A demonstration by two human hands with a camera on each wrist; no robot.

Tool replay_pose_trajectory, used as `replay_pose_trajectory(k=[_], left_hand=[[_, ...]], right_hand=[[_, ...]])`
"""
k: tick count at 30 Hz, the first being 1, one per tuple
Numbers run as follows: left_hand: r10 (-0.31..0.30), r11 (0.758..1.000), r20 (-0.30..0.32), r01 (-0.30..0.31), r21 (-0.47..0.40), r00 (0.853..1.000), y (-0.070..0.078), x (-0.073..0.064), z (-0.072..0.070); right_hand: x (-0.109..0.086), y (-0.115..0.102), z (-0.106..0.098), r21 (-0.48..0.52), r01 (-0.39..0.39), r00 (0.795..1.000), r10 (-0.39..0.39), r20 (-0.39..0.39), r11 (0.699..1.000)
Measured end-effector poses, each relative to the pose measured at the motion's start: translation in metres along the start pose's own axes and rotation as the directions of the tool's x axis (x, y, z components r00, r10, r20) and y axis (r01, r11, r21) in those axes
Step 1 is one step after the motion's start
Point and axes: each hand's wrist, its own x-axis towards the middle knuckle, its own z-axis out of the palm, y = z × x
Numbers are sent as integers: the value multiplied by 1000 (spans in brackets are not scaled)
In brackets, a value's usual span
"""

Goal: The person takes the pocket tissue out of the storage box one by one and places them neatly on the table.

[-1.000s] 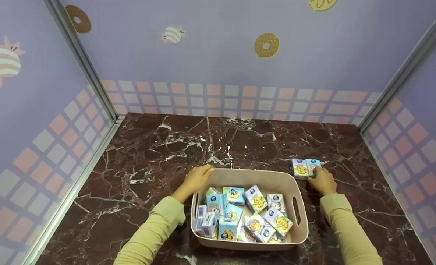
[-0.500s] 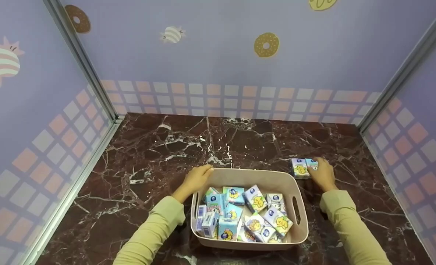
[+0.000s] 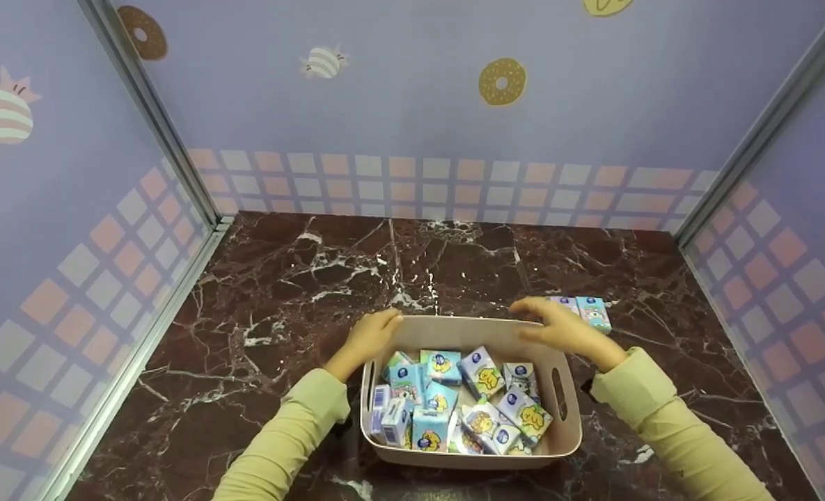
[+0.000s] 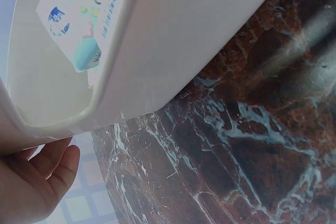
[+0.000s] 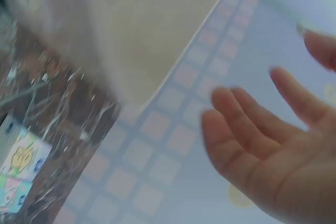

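A beige plastic basket (image 3: pixel 471 461) stands at the near middle of the table, holding several small cartoon-printed tissue packs (image 3: pixel 480 374). My left hand (image 3: pixel 370 335) grips its rim at the back left corner; in the left wrist view the fingers (image 4: pixel 63 169) bend behind the rim. Over the back right rim hovers my right hand (image 3: pixel 562 328), fingers spread and nothing held, as the right wrist view also shows. Just behind it on the table, a lilac tissue pack (image 3: pixel 564 301) and a blue one (image 3: pixel 594 313) lie side by side; the hand partly hides the lilac one.
The dark marbled tabletop (image 3: pixel 328 257) ends at a purple back wall (image 3: pixel 412 104). Similar panels close off the left side (image 3: pixel 106 229) and right side (image 3: pixel 781 229). Slotted handles are cut into the basket's ends, the right one (image 3: pixel 559 393) showing its opening.
My right hand has left the two packs, which stay where they lay, and moved left over the basket's back right rim, its fingers spreading. My left hand stays on the rim.
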Motion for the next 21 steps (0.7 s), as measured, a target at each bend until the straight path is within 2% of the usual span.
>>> replay_pose_trajectory(k=[2,4,9,11,16,19,21], left_hand=[[3,1000,-2,-3,2,1000,0,0,0],[3,1000,-3,-3,3,1000,0,0,0],[4,1000,2,-4,7,1000,-1,0,2],[-2,1000,13,2,2,1000,-1,0,2],[-2,1000,26,2,-4,1000,-1,0,1],[6,1000,25,-5,-5,1000,-1,0,0],[10,1000,23,-10,1,1000,-1,0,0]], right_hand=[[-1,-6,5,-32,13,992,-9,128,999],[0,-11,11,-55,4,973,9,233,998],[3,-19,24,-154,-4,916,65,397,988],[3,-22,29,-203,-4,883,99,459,979],[2,-31,41,-308,-51,782,230,580,950],[3,-34,47,-350,-31,742,257,619,936],[4,-35,50,-358,3,717,248,652,934]])
